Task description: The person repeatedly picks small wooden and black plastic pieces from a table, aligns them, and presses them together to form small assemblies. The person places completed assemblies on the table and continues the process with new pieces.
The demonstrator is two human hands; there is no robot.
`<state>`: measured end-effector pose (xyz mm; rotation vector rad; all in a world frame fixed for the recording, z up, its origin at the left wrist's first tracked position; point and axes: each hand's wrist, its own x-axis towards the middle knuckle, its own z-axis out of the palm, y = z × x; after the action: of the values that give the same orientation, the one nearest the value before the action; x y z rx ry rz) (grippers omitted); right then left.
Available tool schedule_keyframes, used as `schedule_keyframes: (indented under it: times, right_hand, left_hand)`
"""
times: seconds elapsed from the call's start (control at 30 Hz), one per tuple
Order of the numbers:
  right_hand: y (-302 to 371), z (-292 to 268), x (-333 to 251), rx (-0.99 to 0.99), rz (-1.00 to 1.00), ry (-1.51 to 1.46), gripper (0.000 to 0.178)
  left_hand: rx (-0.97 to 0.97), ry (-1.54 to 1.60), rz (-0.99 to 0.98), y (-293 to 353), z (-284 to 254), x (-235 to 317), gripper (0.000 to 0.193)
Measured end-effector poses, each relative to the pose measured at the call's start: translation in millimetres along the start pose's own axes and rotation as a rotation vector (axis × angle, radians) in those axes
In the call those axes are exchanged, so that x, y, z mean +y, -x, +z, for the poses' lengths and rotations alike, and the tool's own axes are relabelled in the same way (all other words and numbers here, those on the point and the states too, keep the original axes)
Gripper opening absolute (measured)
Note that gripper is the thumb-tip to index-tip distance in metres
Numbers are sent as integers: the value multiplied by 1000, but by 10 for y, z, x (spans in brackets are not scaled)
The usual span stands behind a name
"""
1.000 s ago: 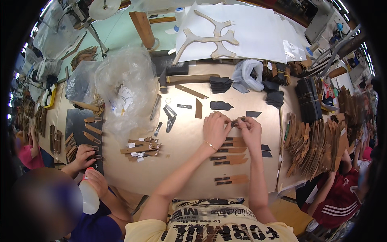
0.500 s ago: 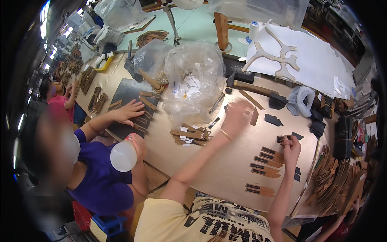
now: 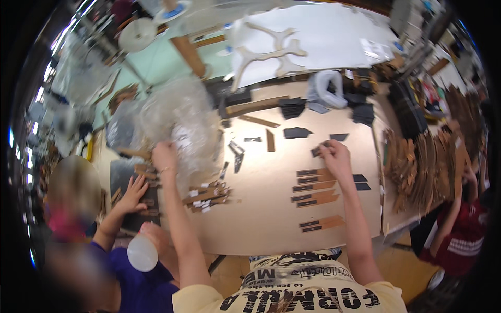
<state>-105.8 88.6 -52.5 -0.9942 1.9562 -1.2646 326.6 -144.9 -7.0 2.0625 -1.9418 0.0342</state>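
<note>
My right hand (image 3: 336,156) is closed in a pinch on a small dark leather piece (image 3: 316,152). It hovers above a row of tan leather strips with dark ends (image 3: 314,179); another pair of such strips (image 3: 322,224) lies nearer me. Two dark leather pieces (image 3: 361,186) lie just right of the row. My left hand (image 3: 165,155) is stretched out to the far left, beside a clear plastic bag (image 3: 180,112) and a tan wooden-looking handle (image 3: 134,153). Its fingers are smeared and partly hidden, so I cannot see whether they hold anything.
A co-worker's hand (image 3: 133,195) rests on a dark board (image 3: 121,172) at left. Labelled brown strips (image 3: 209,197) are piled mid-table. Beyond lie a hammer (image 3: 255,106), dark pieces (image 3: 296,133) and a white sheet (image 3: 334,36). Bundled brown strips (image 3: 417,169) stand at right.
My left hand has swung left from mid-table to the plastic bag. My right hand still holds the small dark piece. The view has turned to the right.
</note>
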Motion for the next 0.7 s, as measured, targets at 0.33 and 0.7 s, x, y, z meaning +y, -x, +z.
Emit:
schedule_keyframes:
  times: [0.33,0.7]
  right_hand:
    - [12,-10,-130,-31,74,-39,15]
    - [46,-28,-159,-5,33,-22,15]
  left_hand:
    - [-724,1276,248,1183,-304,1786,25]
    - [-1041,826,129,1528,446,2766,22]
